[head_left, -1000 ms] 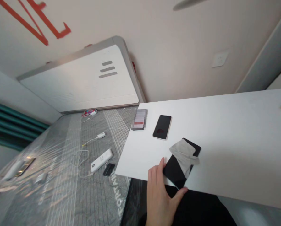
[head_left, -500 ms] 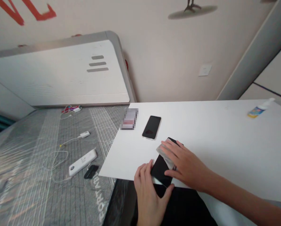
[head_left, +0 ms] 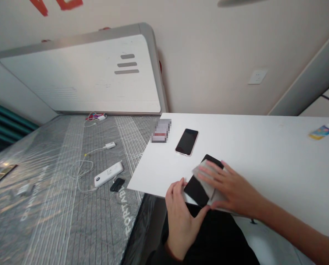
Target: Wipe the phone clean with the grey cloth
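Fingers of the left hand grip the near end of the black phone, lower centre of frame, at the edge of the white table. Right hand lies flat, fingers extended, pressing the grey cloth onto the phone.

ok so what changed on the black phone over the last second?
The right hand came in from the right and now presses flat on the grey cloth, which lay loose on the black phone a second ago. The left hand keeps its grip on the phone's near end. The second phone on the white table has not moved.
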Tool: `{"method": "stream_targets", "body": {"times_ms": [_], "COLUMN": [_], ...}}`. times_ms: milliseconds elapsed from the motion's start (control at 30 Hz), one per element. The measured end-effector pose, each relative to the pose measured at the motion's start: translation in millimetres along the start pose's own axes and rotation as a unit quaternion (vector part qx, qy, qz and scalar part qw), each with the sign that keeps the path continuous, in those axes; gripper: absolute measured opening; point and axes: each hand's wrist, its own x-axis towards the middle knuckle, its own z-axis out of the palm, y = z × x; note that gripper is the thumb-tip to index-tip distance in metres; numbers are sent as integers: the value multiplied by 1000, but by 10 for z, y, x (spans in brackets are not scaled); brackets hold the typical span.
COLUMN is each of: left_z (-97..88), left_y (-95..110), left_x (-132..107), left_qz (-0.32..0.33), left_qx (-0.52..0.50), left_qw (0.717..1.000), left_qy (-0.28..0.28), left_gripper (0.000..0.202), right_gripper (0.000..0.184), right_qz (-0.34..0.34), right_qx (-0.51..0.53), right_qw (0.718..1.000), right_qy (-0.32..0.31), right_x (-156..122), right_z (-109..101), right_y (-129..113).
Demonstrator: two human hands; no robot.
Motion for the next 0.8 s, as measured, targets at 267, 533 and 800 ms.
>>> {"method": "stream_targets", "body": {"times_ms": [267,533,800], "left_z": [-15,-17,-25], "left_y": [15,30,34], "left_x": [29,44,42], "left_qz": [0,-5,-6], "left_qx": [4,14,11], "left_qw": [1000,1000,1000], "left_qy": [-1,-8,-6], "left_gripper": [99,100,103], "right_gripper": [95,97,96], "right_qz": [-11,-33,-43], "right_qx": [-46,-30,-53], "right_qw": [999,999,998], "right_qy": [-2,-8,-9], "right_x": [-77,-32,-120], "right_z": [-17,-32,-30], "right_y": [121,175,238]}}
